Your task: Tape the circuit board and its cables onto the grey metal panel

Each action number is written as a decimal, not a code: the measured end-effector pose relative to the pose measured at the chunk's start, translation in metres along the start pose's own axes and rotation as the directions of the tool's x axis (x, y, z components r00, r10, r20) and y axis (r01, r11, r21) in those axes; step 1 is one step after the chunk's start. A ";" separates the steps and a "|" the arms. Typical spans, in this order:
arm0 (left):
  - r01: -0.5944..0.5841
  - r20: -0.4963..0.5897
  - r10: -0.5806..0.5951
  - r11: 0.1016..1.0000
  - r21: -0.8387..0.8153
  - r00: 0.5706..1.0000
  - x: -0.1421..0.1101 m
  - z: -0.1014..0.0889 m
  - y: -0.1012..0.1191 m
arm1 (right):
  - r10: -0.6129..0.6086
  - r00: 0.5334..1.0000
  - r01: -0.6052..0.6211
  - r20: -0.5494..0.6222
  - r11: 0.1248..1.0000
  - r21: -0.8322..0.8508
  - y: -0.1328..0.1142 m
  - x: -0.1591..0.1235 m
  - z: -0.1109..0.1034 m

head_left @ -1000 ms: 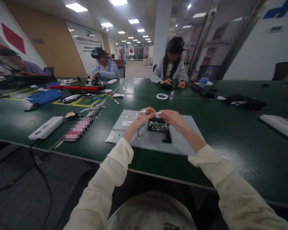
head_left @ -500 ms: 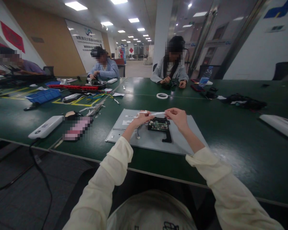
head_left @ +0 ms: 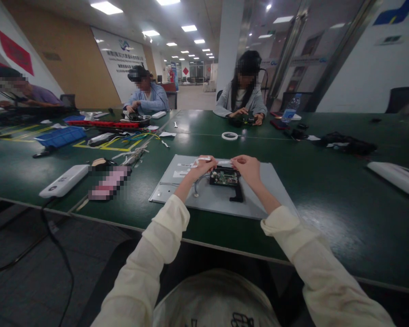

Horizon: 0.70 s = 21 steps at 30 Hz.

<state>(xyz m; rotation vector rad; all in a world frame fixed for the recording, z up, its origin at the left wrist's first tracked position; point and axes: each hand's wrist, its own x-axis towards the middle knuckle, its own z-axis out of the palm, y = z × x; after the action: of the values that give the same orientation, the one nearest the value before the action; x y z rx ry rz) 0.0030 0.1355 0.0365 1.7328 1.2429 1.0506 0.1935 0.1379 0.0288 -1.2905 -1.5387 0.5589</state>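
Between my hands a short strip of white tape [head_left: 224, 162] is stretched, just above the far edge of a black frame holding a green circuit board [head_left: 225, 178]. My left hand [head_left: 203, 168] pinches the strip's left end, and more white tape lies over its fingers. The other end is pinched in my right hand [head_left: 249, 167]. Both hands are over a flat grey panel [head_left: 262, 200], on which the frame lies. Grey cables [head_left: 197, 186] run from the board's left side. White strips [head_left: 181, 174] are on the panel left of my left hand.
A white tape roll [head_left: 229, 136] lies beyond the panel. To the left are a pink phone-like object [head_left: 111, 182], a white power strip [head_left: 65, 180] and a blue bin [head_left: 61, 136]. A white device [head_left: 393, 178] lies right. Co-workers sit across the table.
The tape strip has come down nearer the frame and more level. My right hand has shifted slightly left and down, closer to my left hand.
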 end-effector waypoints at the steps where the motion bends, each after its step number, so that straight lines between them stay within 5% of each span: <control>1: -0.015 -0.011 0.016 0.999 0.037 1.000 0.001 0.000 -0.002 | -0.018 1.000 0.019 0.005 0.998 -0.057 0.000 0.003 0.000; 9: -0.067 -0.153 0.159 0.874 0.481 0.975 0.002 -0.006 -0.023 | -0.053 0.983 0.131 0.175 0.872 -0.471 -0.011 0.025 0.024; 21: 0.034 -0.114 0.054 0.754 0.656 0.992 -0.003 -0.001 -0.023 | -0.022 0.973 0.153 0.230 0.809 -0.568 -0.007 0.021 0.041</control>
<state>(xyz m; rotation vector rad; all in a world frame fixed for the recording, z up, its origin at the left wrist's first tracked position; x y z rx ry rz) -0.0070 0.1385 0.0157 2.2140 1.8465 0.7711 0.1552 0.1652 0.0270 -1.6428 -2.0408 0.1559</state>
